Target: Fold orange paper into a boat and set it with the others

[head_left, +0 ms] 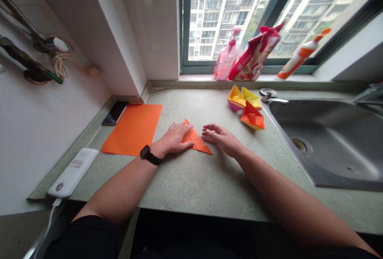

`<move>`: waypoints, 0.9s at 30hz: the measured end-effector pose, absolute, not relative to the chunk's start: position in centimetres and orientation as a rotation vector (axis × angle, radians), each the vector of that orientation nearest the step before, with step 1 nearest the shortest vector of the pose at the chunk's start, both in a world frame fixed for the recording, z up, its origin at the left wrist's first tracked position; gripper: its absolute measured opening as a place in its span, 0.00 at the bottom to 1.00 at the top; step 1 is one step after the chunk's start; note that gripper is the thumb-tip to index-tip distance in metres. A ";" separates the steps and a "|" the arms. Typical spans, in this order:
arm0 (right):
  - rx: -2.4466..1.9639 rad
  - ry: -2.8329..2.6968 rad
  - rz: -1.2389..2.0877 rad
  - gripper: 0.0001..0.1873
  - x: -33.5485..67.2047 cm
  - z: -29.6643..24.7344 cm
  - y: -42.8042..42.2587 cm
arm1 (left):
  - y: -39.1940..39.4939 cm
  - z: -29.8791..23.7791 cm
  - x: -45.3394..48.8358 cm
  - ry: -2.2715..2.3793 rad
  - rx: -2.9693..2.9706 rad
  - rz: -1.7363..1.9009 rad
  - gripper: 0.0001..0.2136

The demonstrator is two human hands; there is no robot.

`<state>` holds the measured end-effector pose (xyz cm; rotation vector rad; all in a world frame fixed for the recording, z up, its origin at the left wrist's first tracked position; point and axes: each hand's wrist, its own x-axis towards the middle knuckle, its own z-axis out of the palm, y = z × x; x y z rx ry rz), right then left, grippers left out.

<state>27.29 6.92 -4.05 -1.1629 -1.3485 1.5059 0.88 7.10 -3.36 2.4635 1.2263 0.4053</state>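
On the speckled countertop (191,183) lies a folded piece of orange paper (197,140), roughly triangular, with a crease line across it. My left hand (176,137), with a black watch (146,152) at the wrist, rests flat over the paper's left part and hides some of it. Its fingers are stretched out. Just right of the paper, my right hand (221,137) hovers or rests with fingers loosely curved and apart, with nothing visible in it. Flat to the left sits a stack of orange paper sheets (134,129).
Three folded paper boats (253,116) in yellow and red-orange stand beside the steel sink (329,139). A phone (115,113) and a white power bank (73,171) lie at left. A pump bottle (226,59), a red bag (254,57) and an orange-white tube (301,57) line the windowsill.
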 end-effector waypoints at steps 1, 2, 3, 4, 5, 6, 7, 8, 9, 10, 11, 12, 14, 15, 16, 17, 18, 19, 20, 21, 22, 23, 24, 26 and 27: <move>-1.131 -1.255 1.574 0.20 27.1 -3.9 6.9 | 7.0 -3.4 0.9 1.176 2.449 0.380 0.36; -1.111 -1.182 1.622 0.20 27.0 -3.8 6.9 | 6.9 -3.4 0.9 1.126 2.436 0.363 0.38; -1.099 -1.125 1.657 0.20 26.9 -3.7 6.9 | 6.8 -3.4 1.0 1.065 2.431 0.346 0.41; -1.091 -1.074 1.686 0.19 26.9 -3.5 6.9 | 6.6 -3.4 1.1 1.004 2.432 0.336 0.44; -1.086 -1.028 1.710 0.19 26.9 -3.4 7.0 | 6.5 -3.4 1.3 0.945 2.438 0.329 0.48; -1.083 -0.986 1.727 0.18 26.9 -3.4 7.0 | 6.4 -3.5 1.4 0.890 2.443 0.326 0.50; -1.081 -0.948 1.739 0.17 27.0 -3.3 7.1 | 6.3 -3.5 1.4 0.850 2.445 0.332 0.52; -1.077 -0.913 1.748 0.17 27.0 -3.2 7.1 | 6.2 -3.5 1.5 0.825 2.442 0.343 0.52; -1.071 -0.884 1.756 0.16 27.1 -3.1 7.1 | 6.1 -3.5 1.5 0.810 2.434 0.359 0.52; -1.061 -0.860 1.765 0.16 27.1 -3.1 7.1 | 6.1 -3.6 1.5 0.799 2.423 0.383 0.50; -1.049 -0.843 1.774 0.16 27.2 -3.0 7.0 | 6.0 -3.6 1.5 0.787 2.412 0.413 0.48; -1.037 -0.832 1.783 0.16 27.2 -3.0 7.0 | 6.0 -3.6 1.5 0.772 2.398 0.454 0.45; -1.023 -0.824 1.793 0.17 27.3 -3.0 6.8 | 5.8 -3.6 1.6 0.734 2.369 0.543 0.38; -1.026 -0.829 1.794 0.18 27.3 -3.0 6.7 | 5.6 -3.5 1.7 0.719 2.356 0.581 0.35; -1.036 -0.841 1.793 0.19 27.3 -3.1 6.6 | 5.5 -3.4 1.7 0.708 2.347 0.608 0.33; -1.047 -0.862 1.793 0.21 27.2 -3.2 6.4 | 5.4 -3.3 1.8 0.702 2.344 0.626 0.31; -1.057 -0.891 1.796 0.23 27.2 -3.3 6.3 | 5.2 -3.3 1.9 0.696 2.348 0.637 0.30; -1.064 -0.930 1.801 0.25 27.1 -3.4 6.1 | 5.1 -3.2 2.0 0.688 2.356 0.645 0.29; -1.067 -0.973 1.809 0.27 27.0 -3.6 5.9 | 5.0 -3.1 2.1 0.677 2.367 0.654 0.29; -1.069 -1.017 1.819 0.28 27.0 -3.8 5.7 | 5.0 -3.1 2.2 0.664 2.379 0.664 0.28; -1.073 -1.054 1.826 0.30 26.9 -3.9 5.5 | 4.9 -3.1 2.3 0.655 2.392 0.672 0.27; -1.079 -1.081 1.829 0.32 26.8 -4.1 5.4 | 4.9 -3.0 2.3 0.653 2.405 0.682 0.26; -1.087 -1.093 1.826 0.35 26.8 -4.3 5.4 | 4.8 -3.0 2.3 0.658 2.421 0.699 0.23; -1.098 -1.082 1.797 0.40 26.7 -4.5 5.4 | 4.6 -2.7 2.4 0.709 2.452 0.768 0.16; -1.098 -1.067 1.772 0.41 26.7 -4.5 5.5 | 4.4 -2.6 2.5 0.761 2.459 0.831 0.14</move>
